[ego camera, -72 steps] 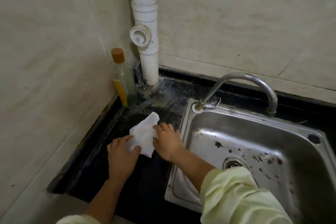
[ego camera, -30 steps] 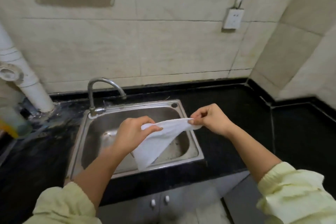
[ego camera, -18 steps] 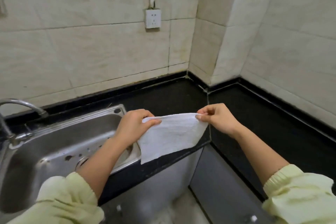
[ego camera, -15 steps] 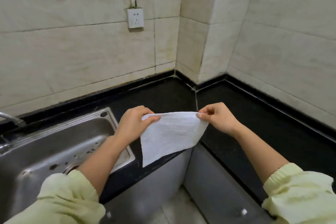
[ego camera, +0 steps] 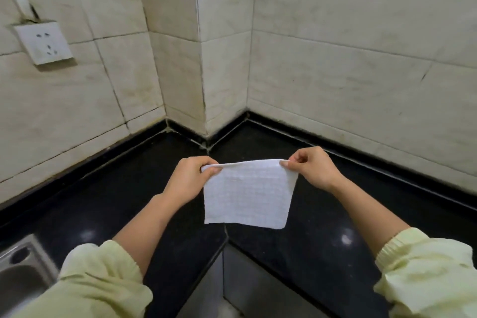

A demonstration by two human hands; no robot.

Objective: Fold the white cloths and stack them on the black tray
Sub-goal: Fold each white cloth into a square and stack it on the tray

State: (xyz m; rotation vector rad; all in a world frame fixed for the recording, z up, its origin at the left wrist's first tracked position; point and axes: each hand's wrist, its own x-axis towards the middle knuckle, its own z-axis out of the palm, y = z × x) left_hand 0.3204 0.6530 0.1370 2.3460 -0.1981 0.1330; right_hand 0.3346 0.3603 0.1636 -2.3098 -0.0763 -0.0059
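The step in hand looks like the first fold: the cloth is held spread in the air and is not yet doubled. At 7 and 5 o'clock the forearms reach forward from pale sleeves [ego camera: 103, 281]. The left hand [ego camera: 189, 181] pinches the top left corner of the white cloth [ego camera: 247, 196] between thumb and curled fingers. The right hand [ego camera: 313, 169] pinches the top right corner the same way.

To fold well, the person should keep that top edge taut and level, then bring the two corners together so the side edges meet. A slack pinch would likely let a corner slip and skew the fold. The black tray is not in view and must be found before stacking.

The cloth hangs just below the middle of the view, in front of the inner angle of the black counter [ego camera: 103, 201]. It is a thin, near-square piece with a waffle texture and few creases, and its lower edge hangs free. Beyond, at 10 o'clock, a wall socket [ego camera: 42, 42] sits on the tiles.
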